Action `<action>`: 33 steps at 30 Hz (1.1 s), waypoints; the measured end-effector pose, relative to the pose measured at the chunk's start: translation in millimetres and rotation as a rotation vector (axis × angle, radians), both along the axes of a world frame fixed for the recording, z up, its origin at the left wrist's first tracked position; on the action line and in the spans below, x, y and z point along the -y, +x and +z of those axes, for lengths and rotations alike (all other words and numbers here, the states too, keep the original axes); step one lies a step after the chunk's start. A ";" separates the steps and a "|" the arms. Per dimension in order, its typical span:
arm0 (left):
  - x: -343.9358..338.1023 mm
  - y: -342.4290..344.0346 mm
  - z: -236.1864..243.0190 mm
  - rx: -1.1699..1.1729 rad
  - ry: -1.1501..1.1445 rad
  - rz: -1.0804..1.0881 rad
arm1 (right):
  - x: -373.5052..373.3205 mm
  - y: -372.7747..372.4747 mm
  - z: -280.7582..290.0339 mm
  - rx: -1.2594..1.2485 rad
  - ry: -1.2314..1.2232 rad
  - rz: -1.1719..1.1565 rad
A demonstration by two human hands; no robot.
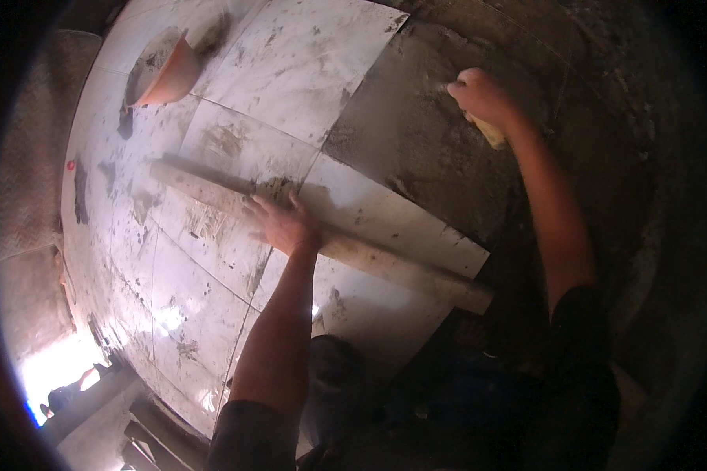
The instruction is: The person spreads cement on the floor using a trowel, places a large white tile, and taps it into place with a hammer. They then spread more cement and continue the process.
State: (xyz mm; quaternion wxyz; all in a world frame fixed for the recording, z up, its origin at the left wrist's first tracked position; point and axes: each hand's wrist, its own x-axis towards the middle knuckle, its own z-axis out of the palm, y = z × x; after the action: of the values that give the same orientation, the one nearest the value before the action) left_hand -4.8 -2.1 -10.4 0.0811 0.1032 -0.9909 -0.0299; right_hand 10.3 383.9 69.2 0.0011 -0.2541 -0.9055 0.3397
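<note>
A long, straight, pale board [393,267] lies slantwise across the white floor tiles. My left hand [285,226] rests on it with the fingers spread, pressing on its top near the middle. Over the dark, wet mortar bed [424,133] at the upper right, my right hand [483,98] is closed around a tool with a yellowish handle [491,135]. The handle's end sticks out below the fist. Its working end, near the mortar, is too dim to make out. Beside the board, a white tile [401,212] borders the mortar.
An orange bowl-shaped tub [171,74] lies tipped on the mortar-smeared tiles [291,55] at the upper left. A small red object [71,165] sits near the left wall. Bright light enters at the lower left, beside some long planks [161,428].
</note>
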 end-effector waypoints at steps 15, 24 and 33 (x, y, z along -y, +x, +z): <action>2.6 0.8 -1.6 -0.007 0.016 -0.024 | 0.0 -51.9 -21.5 0.001 0.053 -0.024; -3.0 3.5 2.9 -0.006 0.012 -0.012 | 70.2 10.9 -0.4 0.001 0.296 0.094; -2.7 2.9 3.2 -0.001 -0.005 -0.014 | -7.4 -33.2 -28.9 0.001 0.372 -0.157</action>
State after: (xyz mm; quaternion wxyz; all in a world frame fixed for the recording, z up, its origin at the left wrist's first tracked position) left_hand -1.8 0.5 -7.2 0.0815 0.0962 -0.9916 -0.0281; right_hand -23.0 391.2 40.4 0.0741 -0.3195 -0.9301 0.1654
